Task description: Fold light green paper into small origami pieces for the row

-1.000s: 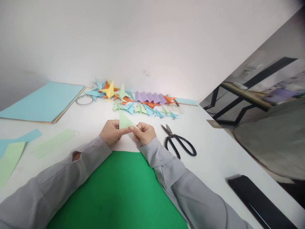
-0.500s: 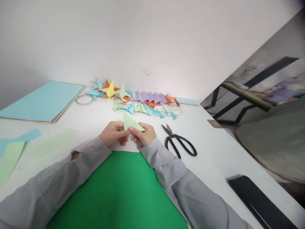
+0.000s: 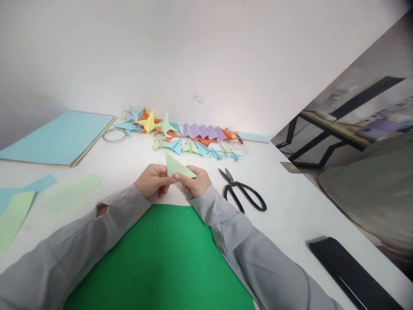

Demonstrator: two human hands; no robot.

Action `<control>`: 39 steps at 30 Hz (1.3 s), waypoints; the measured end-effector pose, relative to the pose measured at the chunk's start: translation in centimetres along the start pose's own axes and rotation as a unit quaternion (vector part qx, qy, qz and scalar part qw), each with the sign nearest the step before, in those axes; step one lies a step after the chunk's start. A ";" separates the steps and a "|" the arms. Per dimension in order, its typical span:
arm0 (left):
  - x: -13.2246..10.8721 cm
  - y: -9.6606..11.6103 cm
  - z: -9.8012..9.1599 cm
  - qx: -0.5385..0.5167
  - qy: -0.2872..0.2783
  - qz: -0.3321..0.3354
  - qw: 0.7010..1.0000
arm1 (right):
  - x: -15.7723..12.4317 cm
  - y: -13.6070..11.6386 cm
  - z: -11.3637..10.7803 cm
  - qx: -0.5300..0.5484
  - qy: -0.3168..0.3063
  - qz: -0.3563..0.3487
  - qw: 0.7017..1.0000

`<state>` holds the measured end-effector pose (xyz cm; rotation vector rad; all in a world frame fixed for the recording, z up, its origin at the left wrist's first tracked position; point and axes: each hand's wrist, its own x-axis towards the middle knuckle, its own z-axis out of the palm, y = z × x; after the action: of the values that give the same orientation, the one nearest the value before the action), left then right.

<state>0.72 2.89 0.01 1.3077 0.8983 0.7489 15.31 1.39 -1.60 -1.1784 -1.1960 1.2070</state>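
A folded triangle of light green paper [image 3: 177, 166] is held up just beyond the far edge of the green mat [image 3: 158, 249]. My left hand [image 3: 155, 180] pinches its left lower edge, thumb pointing right. From the other side my right hand [image 3: 197, 181] grips it, with the thumb across the front of the fold near the left thumb. Fingers behind the paper are partly hidden. Right of my right hand lie black-handled scissors [image 3: 240, 187], blades parted, on the white table.
Folded paper stars and cranes [image 3: 164, 127] and a purple pleated strip [image 3: 204, 131] line the wall. At left are a stack of coloured sheets [image 3: 61, 135], a wire ring [image 3: 114, 135] and green offcuts [image 3: 16, 215]. A long black object [image 3: 351, 275] rests at the right.
The green triangle and my thumbs have shifted very slightly left. The fingers under the paper have moved a little; both hands keep their hold.
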 end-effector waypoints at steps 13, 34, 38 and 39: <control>0.2 0.1 0.1 -0.087 0.048 -0.006 0.995 | 0.6 0.2 0.1 0.127 0.027 0.000 0.992; 0.1 0.3 0.3 -0.050 0.018 0.004 0.999 | 1.0 0.1 -0.1 0.156 0.063 0.024 0.985; 0.3 -0.2 0.1 -0.018 0.003 0.026 0.999 | 0.2 -0.3 0.2 0.025 -0.023 0.024 0.999; 0.4 -0.3 0.1 -0.015 0.002 0.030 0.999 | 0.1 -0.3 0.2 0.021 -0.027 0.023 0.999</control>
<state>0.96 3.14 -0.29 1.3110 0.8512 0.8103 15.10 1.53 -1.25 -1.1550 -1.1838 1.3004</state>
